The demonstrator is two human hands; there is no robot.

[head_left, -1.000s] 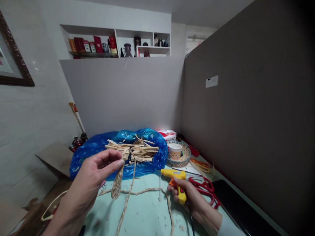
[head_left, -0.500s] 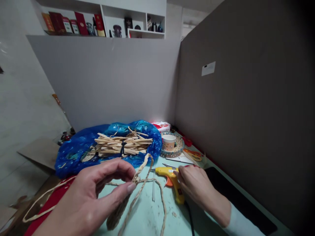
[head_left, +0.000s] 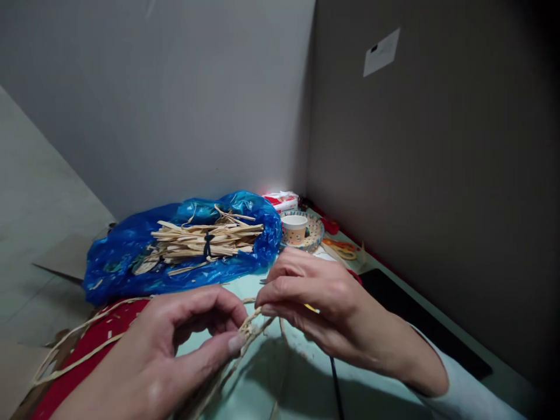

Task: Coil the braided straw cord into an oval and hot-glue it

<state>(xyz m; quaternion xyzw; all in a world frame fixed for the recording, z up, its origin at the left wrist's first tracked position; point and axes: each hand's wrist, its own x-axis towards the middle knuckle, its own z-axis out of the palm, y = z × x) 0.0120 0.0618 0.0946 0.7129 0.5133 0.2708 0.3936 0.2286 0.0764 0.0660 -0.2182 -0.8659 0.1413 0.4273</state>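
Note:
Between its thumb and index finger, my left hand (head_left: 175, 344) pinches a braided straw cord (head_left: 251, 326) where its strands meet. My right hand (head_left: 324, 297) has its fingertips closed on the same cord, just right of the left fingertips. Strands of cord hang below both hands, and a long loop (head_left: 83, 324) trails off at the left. Most of the yellow glue gun (head_left: 311, 308) is hidden behind my right hand, and its black cable (head_left: 336, 382) runs down toward the front edge.
A tied bundle of dry straw (head_left: 210, 239) lies on a blue plastic bag (head_left: 118, 256). Behind my right hand are a paper cup (head_left: 294, 228) in a woven tray (head_left: 315, 230) and orange-handled scissors (head_left: 342, 248). A black mat (head_left: 420, 318) lies right; grey panels (head_left: 210, 105) stand behind.
My right hand has moved left from the glue gun to the cord and taken hold of it. My left hand still pinches the cord. The view has tilted down.

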